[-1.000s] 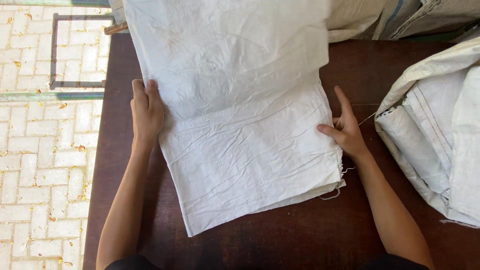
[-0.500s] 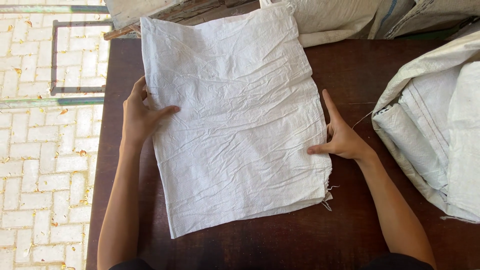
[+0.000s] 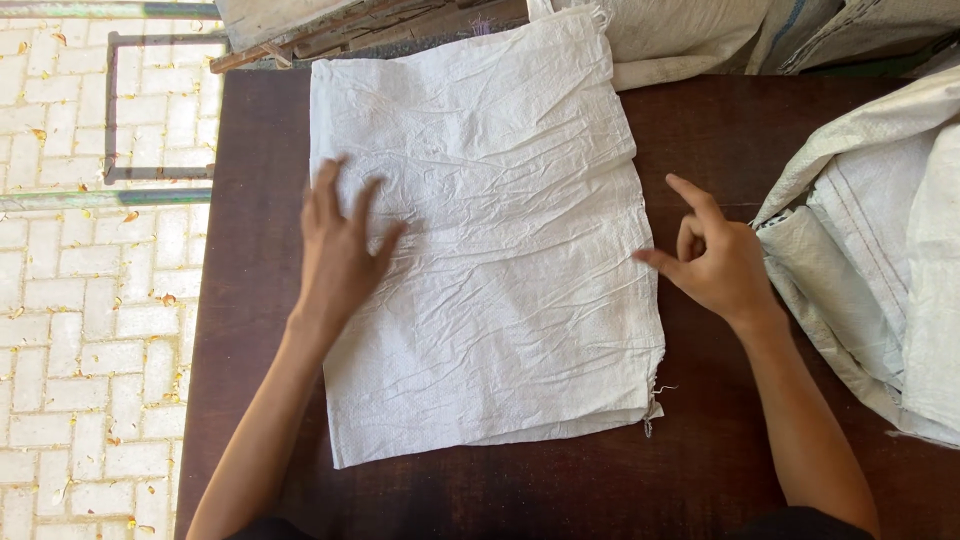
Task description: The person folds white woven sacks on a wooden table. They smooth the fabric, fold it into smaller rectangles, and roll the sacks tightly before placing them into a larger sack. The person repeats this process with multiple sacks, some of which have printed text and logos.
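Since half a second before, both hands had shifted: the left hand (image 3: 340, 255) had slid from the sack's left edge inward onto the cloth, and the right hand (image 3: 712, 262) had lifted its palm off the right edge. Fingers of the left hand were spread apart and lay flat on the white woven sack (image 3: 490, 240), pressing its left-middle part, gripping nothing. On the right hand the index finger pointed up and away while another fingertip just met the sack's right edge; the remaining fingers were curled loosely, clamped on nothing. Whether that fingertip truly pressed the cloth or only hovered at the edge could not be told. The sack lay flat and creased on the dark brown table (image 3: 760, 130), its long side running away from the person, its top edge reaching past the table's far rim and its frayed bottom right corner lying well short of the near rim. Bare tabletop showed as a narrow strip along the sack's left side, a wider band on its right around the right hand, and a strip along the near edge. To the right, near the right hand, a heap of similar sacks (image 3: 880, 250) hung over the table's side. More sacks and wooden boards (image 3: 340, 30) lay beyond the far edge, and pale brick paving (image 3: 90, 300) lay to the left.
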